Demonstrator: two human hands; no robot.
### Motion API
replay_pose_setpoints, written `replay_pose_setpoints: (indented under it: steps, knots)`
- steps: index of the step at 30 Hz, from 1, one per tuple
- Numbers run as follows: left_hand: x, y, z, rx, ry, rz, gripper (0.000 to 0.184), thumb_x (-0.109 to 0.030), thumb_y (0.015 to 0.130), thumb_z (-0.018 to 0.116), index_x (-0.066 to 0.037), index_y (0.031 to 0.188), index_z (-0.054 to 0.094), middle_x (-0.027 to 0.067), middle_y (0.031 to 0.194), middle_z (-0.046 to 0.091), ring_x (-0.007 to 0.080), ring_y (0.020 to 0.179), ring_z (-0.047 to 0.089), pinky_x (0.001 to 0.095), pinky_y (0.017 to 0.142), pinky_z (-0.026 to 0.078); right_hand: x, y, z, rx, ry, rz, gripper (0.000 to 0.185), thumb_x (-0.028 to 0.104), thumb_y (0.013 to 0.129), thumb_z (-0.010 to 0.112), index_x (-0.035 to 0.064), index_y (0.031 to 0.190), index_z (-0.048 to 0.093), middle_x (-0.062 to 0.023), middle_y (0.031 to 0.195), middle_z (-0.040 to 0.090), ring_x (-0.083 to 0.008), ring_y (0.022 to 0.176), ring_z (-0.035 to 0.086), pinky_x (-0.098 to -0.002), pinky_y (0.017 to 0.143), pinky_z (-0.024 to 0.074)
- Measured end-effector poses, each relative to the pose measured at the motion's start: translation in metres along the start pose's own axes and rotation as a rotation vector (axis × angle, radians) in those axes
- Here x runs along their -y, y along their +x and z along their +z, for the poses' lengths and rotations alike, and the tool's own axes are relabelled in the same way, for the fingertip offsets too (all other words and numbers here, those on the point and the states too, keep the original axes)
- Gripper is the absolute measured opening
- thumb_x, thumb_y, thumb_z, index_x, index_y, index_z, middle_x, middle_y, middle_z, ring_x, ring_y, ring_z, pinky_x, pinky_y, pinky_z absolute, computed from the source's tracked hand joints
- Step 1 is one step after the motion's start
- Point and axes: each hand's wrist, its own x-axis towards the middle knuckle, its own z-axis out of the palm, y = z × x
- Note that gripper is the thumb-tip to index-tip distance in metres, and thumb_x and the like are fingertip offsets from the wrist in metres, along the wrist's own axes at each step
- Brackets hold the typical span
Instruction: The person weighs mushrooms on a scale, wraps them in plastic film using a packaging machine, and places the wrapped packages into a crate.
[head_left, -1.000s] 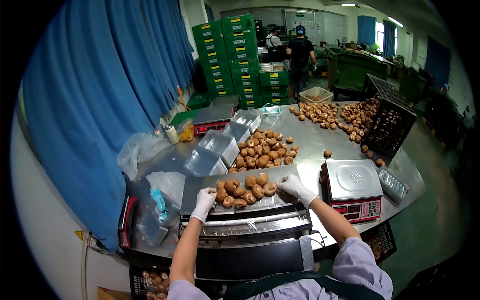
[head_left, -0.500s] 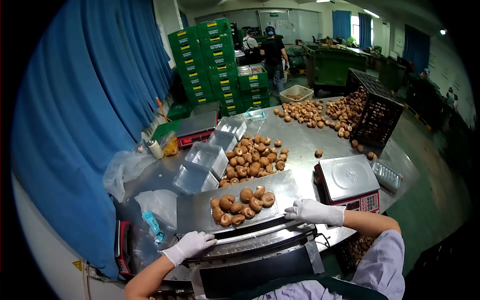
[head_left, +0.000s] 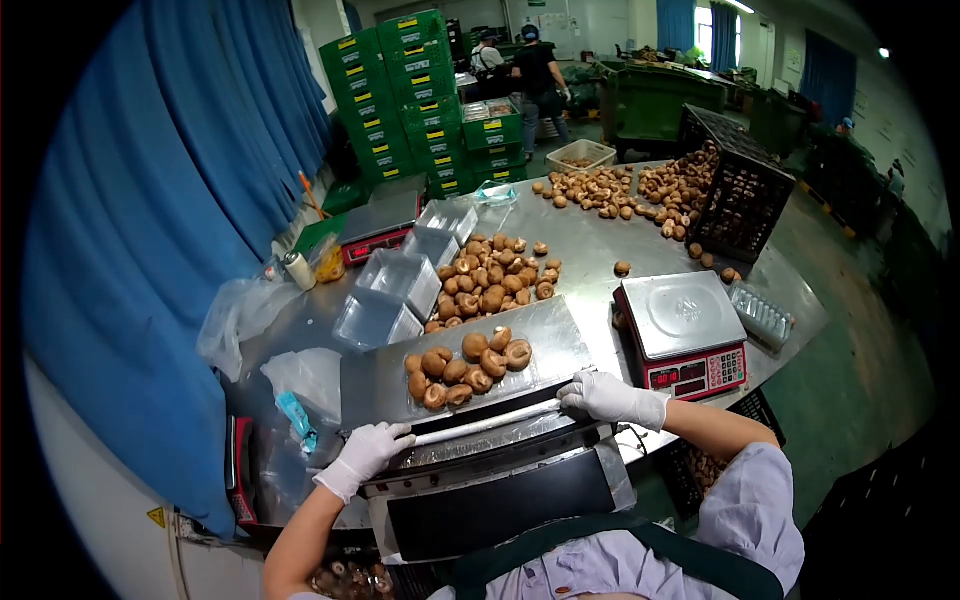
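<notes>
A person in white gloves stands at a metal table [head_left: 575,250], both hands at a wrapping device. The left hand [head_left: 372,452] has its fingers bent at the near end of a long white strip [head_left: 490,424]; the right hand [head_left: 605,397] is curled at the opposite end. From here I cannot tell how firmly either one grips it, or whether the strip is a roller or gathered film.

Just beyond the strip, between the two hands, a cluster of brown mushrooms [head_left: 455,372] lies on a metal plate [head_left: 375,385]. Below the strip, between the forearms, is a flat black panel [head_left: 500,510].

Farther out from the cluster sits a loose heap of mushrooms [head_left: 495,280], with clear plastic trays [head_left: 395,280] along its left side, beyond the left hand. Just left of that hand lies a blue packet [head_left: 297,420]. Right of the right hand, and a little beyond it, stands a red scale [head_left: 685,318] with a bare silver top. Well past the scale, a black crate [head_left: 745,195] lies tipped beside more mushrooms [head_left: 590,190].
</notes>
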Motion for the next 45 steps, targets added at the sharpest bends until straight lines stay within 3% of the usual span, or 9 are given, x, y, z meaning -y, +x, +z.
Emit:
replay_pose_setpoints:
  steps: [6, 16, 19, 22, 27, 33, 36, 41, 45]
  knots:
    - [-0.007, 0.006, -0.004, 0.006, 0.076, 0.041, 0.026, -0.011, 0.075, 0.056, -0.017, 0.100, 0.063, 0.0020, 0.106, 0.061, 0.0192, 0.071, 0.059, 0.0321, 0.055, 0.049, -0.006, 0.002, 0.010, 0.005, -0.037, 0.047, 0.020, 0.012, 0.076, 0.055, 0.0050, 0.093, 0.063, -0.0090, 0.081, 0.062, -0.0286, 0.077, 0.060, -0.0388, 0.064, 0.0508]
    - [-0.010, -0.003, 0.017, -0.100, 0.108, 0.093, 0.019, -0.013, 0.079, 0.057, -0.015, 0.097, 0.063, 0.0004, 0.097, 0.062, 0.0197, 0.062, 0.058, 0.0330, 0.050, 0.049, -0.004, -0.001, 0.010, -0.003, -0.012, 0.048, 0.019, 0.013, 0.077, 0.055, 0.0062, 0.093, 0.063, -0.0076, 0.086, 0.062, -0.0270, 0.081, 0.059, -0.0385, 0.066, 0.0507]
    - [-0.017, -0.009, 0.019, -0.136, -0.122, -0.074, 0.012, -0.011, 0.081, 0.058, -0.010, 0.092, 0.062, 0.0036, 0.091, 0.062, 0.0215, 0.072, 0.060, 0.0333, 0.060, 0.051, 0.008, -0.008, 0.000, -0.027, -0.004, 0.092, 0.018, 0.013, 0.077, 0.057, 0.0066, 0.094, 0.062, -0.0065, 0.090, 0.062, -0.0267, 0.083, 0.058, -0.0378, 0.068, 0.0504]
    - [-0.032, -0.024, 0.013, -0.136, -0.894, -0.488, 0.005, -0.003, 0.082, 0.056, -0.001, 0.087, 0.056, 0.0106, 0.086, 0.059, 0.0217, 0.086, 0.058, 0.0301, 0.080, 0.045, 0.029, -0.029, -0.017, -0.035, 0.108, 0.286, 0.009, 0.014, 0.082, 0.059, 0.0085, 0.089, 0.059, -0.0042, 0.090, 0.065, -0.0265, 0.080, 0.059, -0.0357, 0.067, 0.0505]
    - [-0.049, -0.054, -0.050, -0.064, -1.625, -0.737, 0.010, -0.007, 0.089, 0.052, 0.001, 0.094, 0.056, 0.0105, 0.092, 0.061, 0.0162, 0.078, 0.063, 0.0266, 0.066, 0.051, 0.067, -0.059, -0.088, -0.043, 0.691, 0.500, 0.011, 0.010, 0.089, 0.057, 0.0008, 0.094, 0.060, -0.0087, 0.088, 0.066, -0.0129, 0.076, 0.062, -0.0289, 0.068, 0.0503]
    - [-0.001, 0.001, -0.144, -0.878, -1.290, -0.429, 0.014, -0.006, 0.088, 0.054, -0.001, 0.077, 0.048, 0.0055, 0.076, 0.051, 0.0220, 0.084, 0.064, 0.0387, 0.080, 0.052, 0.073, 0.004, -0.169, -0.602, 1.032, 0.324, 0.013, 0.001, 0.092, 0.048, -0.0026, 0.081, 0.054, -0.0114, 0.082, 0.063, -0.0166, 0.076, 0.064, -0.0300, 0.067, 0.0530]
    - [0.058, 0.061, -0.089, -0.953, -1.208, -0.399, 0.016, 0.000, 0.084, 0.052, 0.002, 0.099, 0.055, 0.0107, 0.101, 0.059, 0.0193, 0.100, 0.057, 0.0308, 0.090, 0.044, 0.005, 0.079, -0.133, -0.938, 1.009, 0.337, 0.009, 0.004, 0.089, 0.055, -0.0023, 0.096, 0.058, -0.0132, 0.109, 0.062, -0.0171, 0.097, 0.061, -0.0275, 0.085, 0.0496]
    - [0.123, 0.105, 0.039, -0.521, -0.403, -0.383, 0.045, -0.010, 0.076, 0.066, -0.004, 0.119, 0.053, 0.0181, 0.127, 0.049, 0.0320, 0.119, 0.048, 0.0345, 0.100, 0.038, -0.100, 0.123, -0.006, -0.425, 0.121, 0.464, 0.052, 0.013, 0.079, 0.066, 0.0022, 0.127, 0.046, -0.0208, 0.136, 0.040, -0.0329, 0.123, 0.045, -0.0337, 0.101, 0.0403]
    - [0.127, 0.099, 0.086, -0.297, -0.549, -0.477, 0.042, -0.022, 0.082, 0.063, -0.002, 0.118, 0.055, 0.0180, 0.133, 0.045, 0.0320, 0.120, 0.047, 0.0328, 0.100, 0.038, -0.102, 0.113, 0.033, -0.155, 0.076, 0.420, 0.048, 0.024, 0.088, 0.056, -0.0033, 0.126, 0.044, -0.0235, 0.138, 0.035, -0.0354, 0.120, 0.045, -0.0370, 0.098, 0.0408]
